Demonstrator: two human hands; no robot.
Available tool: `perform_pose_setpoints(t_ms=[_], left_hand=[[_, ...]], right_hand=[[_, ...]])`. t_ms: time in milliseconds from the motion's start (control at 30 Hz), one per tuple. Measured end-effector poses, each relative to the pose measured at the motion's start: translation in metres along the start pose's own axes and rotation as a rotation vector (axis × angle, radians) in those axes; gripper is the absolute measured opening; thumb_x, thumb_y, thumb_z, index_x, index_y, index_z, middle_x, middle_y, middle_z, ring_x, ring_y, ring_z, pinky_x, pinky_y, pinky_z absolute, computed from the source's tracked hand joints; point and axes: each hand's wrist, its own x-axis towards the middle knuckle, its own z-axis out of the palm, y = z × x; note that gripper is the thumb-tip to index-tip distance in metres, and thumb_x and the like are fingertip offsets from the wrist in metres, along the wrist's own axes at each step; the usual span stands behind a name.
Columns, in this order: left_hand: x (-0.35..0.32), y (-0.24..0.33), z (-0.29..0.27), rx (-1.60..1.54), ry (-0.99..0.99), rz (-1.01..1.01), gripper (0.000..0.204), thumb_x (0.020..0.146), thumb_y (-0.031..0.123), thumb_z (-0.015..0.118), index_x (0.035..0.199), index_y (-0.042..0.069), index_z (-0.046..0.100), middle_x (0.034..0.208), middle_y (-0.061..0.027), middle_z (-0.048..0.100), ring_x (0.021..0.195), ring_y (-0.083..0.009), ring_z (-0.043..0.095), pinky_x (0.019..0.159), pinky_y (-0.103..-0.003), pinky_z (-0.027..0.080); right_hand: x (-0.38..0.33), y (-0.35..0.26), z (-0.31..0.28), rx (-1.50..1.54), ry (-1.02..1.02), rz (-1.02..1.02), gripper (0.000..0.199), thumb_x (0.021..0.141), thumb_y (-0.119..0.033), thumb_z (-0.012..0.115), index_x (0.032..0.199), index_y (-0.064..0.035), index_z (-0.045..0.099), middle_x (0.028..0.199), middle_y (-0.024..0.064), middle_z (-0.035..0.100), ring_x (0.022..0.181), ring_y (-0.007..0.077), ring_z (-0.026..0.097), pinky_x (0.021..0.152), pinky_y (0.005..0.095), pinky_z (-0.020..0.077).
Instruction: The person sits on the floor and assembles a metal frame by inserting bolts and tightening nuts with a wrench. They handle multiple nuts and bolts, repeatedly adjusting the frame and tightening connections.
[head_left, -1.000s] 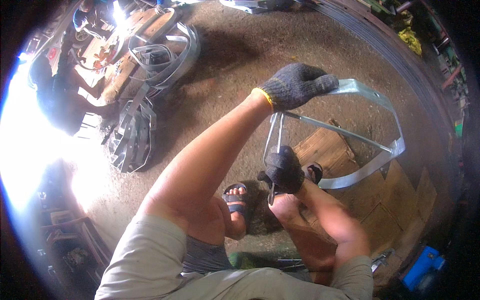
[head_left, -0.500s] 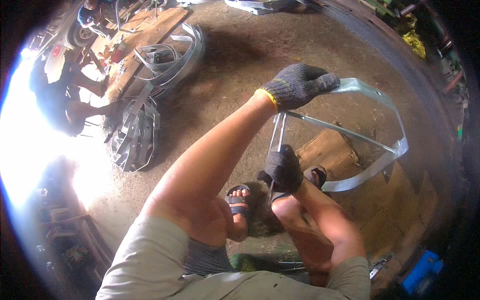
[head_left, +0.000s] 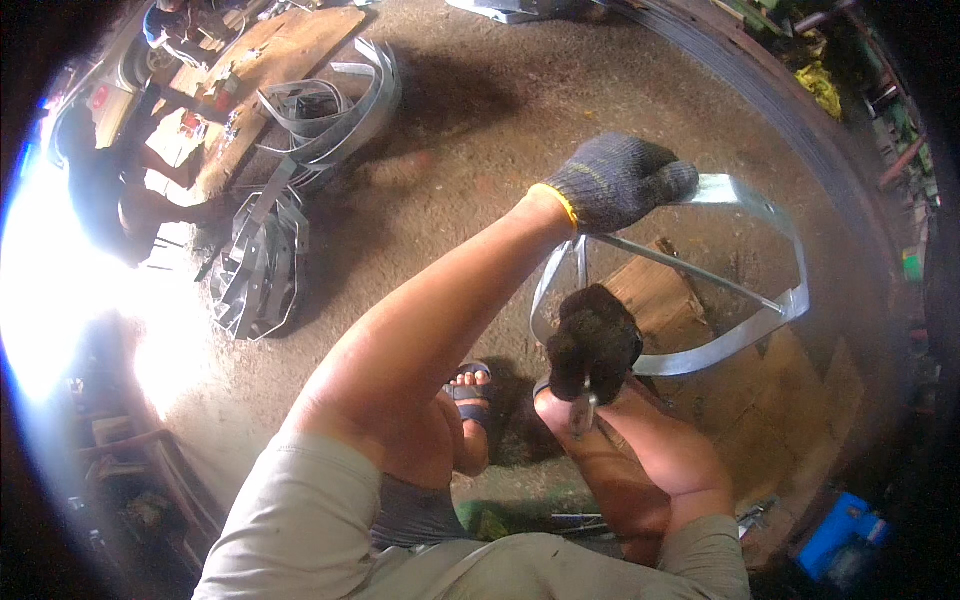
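Observation:
My left hand (head_left: 622, 185), in a grey knitted glove with a yellow cuff, is closed round the upper edge of a metal frame (head_left: 690, 362). The frame is a bent, silvery flat-bar ring, held tilted above the floor, with a thin crossbar (head_left: 690, 268) running through it. My right hand (head_left: 592, 345), in a dark glove, makes a fist inside the frame's near left part. Below that fist pokes the end of a slim metal tool (head_left: 583, 412); its other end is hidden, so its kind cannot be made out.
Bent metal strips (head_left: 345, 110) and a pile of angular metal frames (head_left: 258, 265) lie on the floor at the left. Beyond is a wooden board (head_left: 285, 60) with people beside it. A wood piece (head_left: 655, 290) lies below the frame; a blue object (head_left: 842, 535) sits lower right.
My right fist has turned over and moved slightly right and toward me, so the tool's end now points at me. My left hand has shifted slightly right with the frame.

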Motion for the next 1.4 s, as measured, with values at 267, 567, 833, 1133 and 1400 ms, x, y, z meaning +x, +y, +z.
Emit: perform_pose_setpoints(t_ms=[267, 567, 833, 1133, 1400], left_hand=[[-0.002, -0.006, 0.003, -0.012, 0.022, 0.034, 0.047, 0.100, 0.049, 0.055, 0.105, 0.006, 0.074, 0.096, -0.0229, 0.072, 0.091, -0.0404, 0.069, 0.085, -0.046, 0.052], [-0.003, -0.019, -0.001, -0.062, 0.047, 0.019, 0.050, 0.102, 0.049, 0.054, 0.108, 0.003, 0.073, 0.098, -0.0217, 0.073, 0.090, -0.0346, 0.071, 0.086, -0.044, 0.052], [-0.003, -0.017, 0.001, -0.115, 0.048, 0.016, 0.052, 0.102, 0.050, 0.054, 0.107, 0.002, 0.073, 0.093, -0.0216, 0.072, 0.088, -0.0345, 0.070, 0.085, -0.045, 0.051], [0.003, -0.015, 0.004, -0.071, 0.067, 0.028, 0.053, 0.102, 0.051, 0.053, 0.104, 0.003, 0.073, 0.092, -0.0244, 0.071, 0.085, -0.0387, 0.069, 0.082, -0.046, 0.051], [0.000, -0.014, 0.000, 0.023, 0.051, 0.056, 0.049, 0.103, 0.048, 0.051, 0.101, 0.005, 0.073, 0.088, -0.0238, 0.070, 0.084, -0.0430, 0.067, 0.078, -0.048, 0.050]], right_hand=[[0.005, 0.021, -0.020, 0.136, 0.209, 0.646, 0.028, 0.101, -0.016, 0.053, 0.125, -0.0023, 0.056, 0.118, 0.0077, 0.057, 0.112, 0.0223, 0.051, 0.098, 0.0367, 0.0401], [-0.005, -0.015, -0.034, 0.160, 0.103, 0.457, 0.010, 0.091, -0.013, 0.060, 0.082, -0.0076, 0.058, 0.079, 0.0072, 0.061, 0.070, 0.0238, 0.062, 0.063, 0.0367, 0.0516], [-0.010, -0.019, -0.004, -0.013, -0.070, 0.009, 0.015, 0.069, -0.023, 0.074, 0.076, -0.0140, 0.065, 0.079, 0.0101, 0.062, 0.073, 0.0315, 0.063, 0.062, 0.0429, 0.0488], [-0.048, 0.051, 0.025, -0.308, -0.264, -0.323, 0.030, 0.076, -0.038, 0.078, 0.073, -0.0157, 0.058, 0.075, 0.0072, 0.056, 0.085, 0.0324, 0.058, 0.075, 0.0464, 0.0442], [-0.016, 0.013, 0.010, -0.411, -0.537, 0.033, 0.038, 0.082, -0.050, 0.069, 0.070, -0.0154, 0.062, 0.072, 0.0056, 0.058, 0.068, 0.0293, 0.060, 0.059, 0.0444, 0.0421]])
